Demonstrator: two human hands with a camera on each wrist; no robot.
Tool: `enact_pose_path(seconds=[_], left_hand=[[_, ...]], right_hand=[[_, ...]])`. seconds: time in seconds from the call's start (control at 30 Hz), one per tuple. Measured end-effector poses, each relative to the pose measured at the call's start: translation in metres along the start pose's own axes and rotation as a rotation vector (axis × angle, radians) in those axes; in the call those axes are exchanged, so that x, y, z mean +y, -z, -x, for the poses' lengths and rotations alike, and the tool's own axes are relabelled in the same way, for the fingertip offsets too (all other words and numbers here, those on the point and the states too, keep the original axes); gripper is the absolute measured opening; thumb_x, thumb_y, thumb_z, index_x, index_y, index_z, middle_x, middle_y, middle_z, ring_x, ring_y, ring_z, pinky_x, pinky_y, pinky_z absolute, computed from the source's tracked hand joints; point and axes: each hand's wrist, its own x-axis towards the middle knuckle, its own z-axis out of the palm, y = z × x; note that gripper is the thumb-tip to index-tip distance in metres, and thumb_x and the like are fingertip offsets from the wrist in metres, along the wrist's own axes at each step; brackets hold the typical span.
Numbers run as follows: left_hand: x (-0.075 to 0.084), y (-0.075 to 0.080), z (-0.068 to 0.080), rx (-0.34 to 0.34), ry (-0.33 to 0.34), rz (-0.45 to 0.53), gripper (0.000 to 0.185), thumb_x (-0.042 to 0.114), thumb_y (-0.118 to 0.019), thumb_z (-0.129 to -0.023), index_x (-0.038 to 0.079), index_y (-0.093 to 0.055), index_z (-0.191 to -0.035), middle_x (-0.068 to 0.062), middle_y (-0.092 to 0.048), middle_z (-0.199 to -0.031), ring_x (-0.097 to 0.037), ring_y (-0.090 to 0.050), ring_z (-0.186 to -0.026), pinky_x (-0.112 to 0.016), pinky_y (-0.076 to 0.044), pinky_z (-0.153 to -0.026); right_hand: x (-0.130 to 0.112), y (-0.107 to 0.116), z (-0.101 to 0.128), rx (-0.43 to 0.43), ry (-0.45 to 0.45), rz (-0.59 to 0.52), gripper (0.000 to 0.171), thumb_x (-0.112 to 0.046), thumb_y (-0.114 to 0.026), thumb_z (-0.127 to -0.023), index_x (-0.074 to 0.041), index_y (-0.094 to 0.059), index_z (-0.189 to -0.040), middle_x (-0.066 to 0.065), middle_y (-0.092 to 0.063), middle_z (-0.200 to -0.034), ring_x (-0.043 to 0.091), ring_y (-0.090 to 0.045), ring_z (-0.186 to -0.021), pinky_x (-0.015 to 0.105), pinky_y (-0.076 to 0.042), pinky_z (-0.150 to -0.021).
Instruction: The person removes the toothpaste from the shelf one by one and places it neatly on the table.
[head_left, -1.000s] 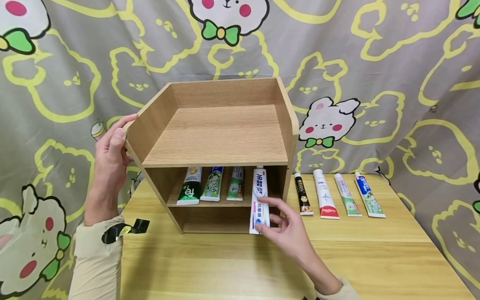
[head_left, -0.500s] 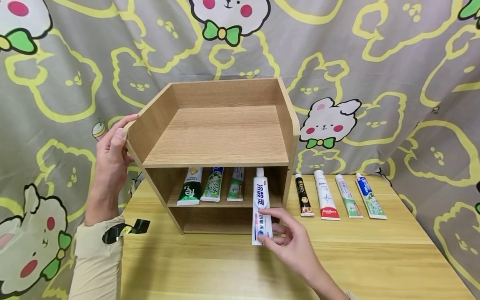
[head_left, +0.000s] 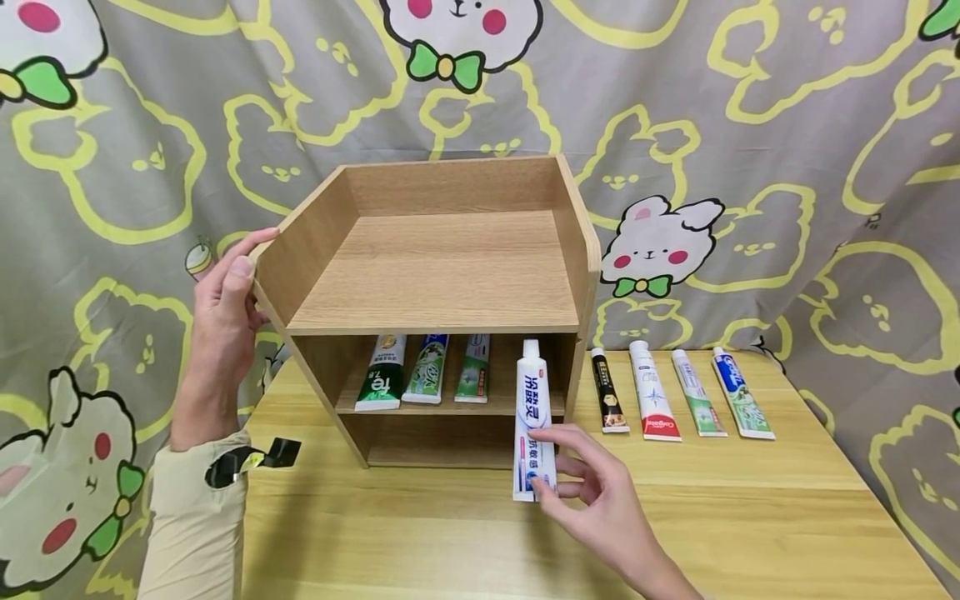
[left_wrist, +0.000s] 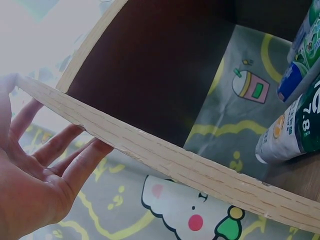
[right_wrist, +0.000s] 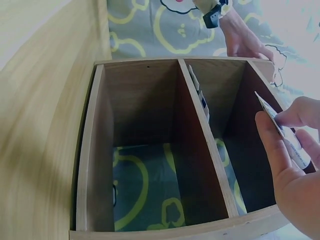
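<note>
Past the right hand's fingertips and off to its right, four toothpaste tubes lie side by side on the wooden table [head_left: 750, 517]: a black tube [head_left: 607, 390] nearest, then a white and red tube [head_left: 651, 390], a pale green tube [head_left: 697, 392] and a blue and green tube [head_left: 741, 393] farthest out. Behind them all hangs a grey curtain [head_left: 787, 125] printed with yellow outlines and white rabbits.

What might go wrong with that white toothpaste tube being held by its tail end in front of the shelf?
The right hand pinches the white toothpaste tube only at its crimped end, so it may slip or swing. Its cap sits close to the wooden shelf unit and might knock the frame, which the left hand steadies.
</note>
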Motion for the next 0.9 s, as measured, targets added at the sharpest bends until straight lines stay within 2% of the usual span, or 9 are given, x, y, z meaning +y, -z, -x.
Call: enact_pose_path(seconds=[0.2, 0.4, 0.63, 0.9], left_hand=[[0.0, -0.001, 0.0, 0.0, 0.0, 0.011, 0.046, 0.028, -0.055, -0.1, 0.007, -0.062, -0.141, -0.019, -0.051, -0.127, -0.029, -0.059, -0.094, -0.03, -0.059, -0.058], [0.0, 0.0, 0.0, -0.003, -0.003, 0.015, 0.047, 0.028, -0.055, -0.101, 0.006, -0.062, -0.141, -0.019, -0.052, -0.125, -0.028, -0.06, -0.091, -0.029, -0.059, -0.057], [0.0, 0.0, 0.0, -0.024, -0.015, -0.005, 0.046, 0.027, -0.051, -0.102, 0.007, -0.061, -0.142, -0.018, -0.052, -0.128, -0.028, -0.06, -0.097, -0.028, -0.06, -0.062], [0.0, -0.001, 0.001, -0.023, -0.014, -0.004, 0.045, 0.027, -0.052, -0.102, 0.007, -0.061, -0.142, -0.018, -0.052, -0.129, -0.029, -0.06, -0.098, -0.028, -0.06, -0.063]], right_hand=[[-0.003, 0.008, 0.005, -0.002, -0.014, 0.026, 0.054, 0.018, -0.072, -0.084, -0.005, -0.064, -0.132, 0.015, -0.059, -0.131, 0.029, -0.073, -0.101, 0.041, -0.062, -0.07], [-0.008, 0.016, 0.01, -0.02, 0.021, 0.048, 0.053, 0.019, -0.071, -0.084, -0.002, -0.063, -0.132, 0.015, -0.059, -0.13, 0.029, -0.073, -0.102, 0.041, -0.062, -0.07], [-0.014, 0.025, 0.014, -0.013, 0.028, 0.075, 0.052, 0.02, -0.071, -0.084, -0.002, -0.063, -0.131, 0.012, -0.059, -0.13, 0.027, -0.073, -0.102, 0.041, -0.061, -0.071], [-0.013, 0.035, 0.02, -0.013, 0.098, 0.063, 0.052, 0.024, -0.068, -0.083, 0.004, -0.062, -0.13, 0.016, -0.059, -0.126, 0.026, -0.073, -0.102, 0.041, -0.061, -0.069]])
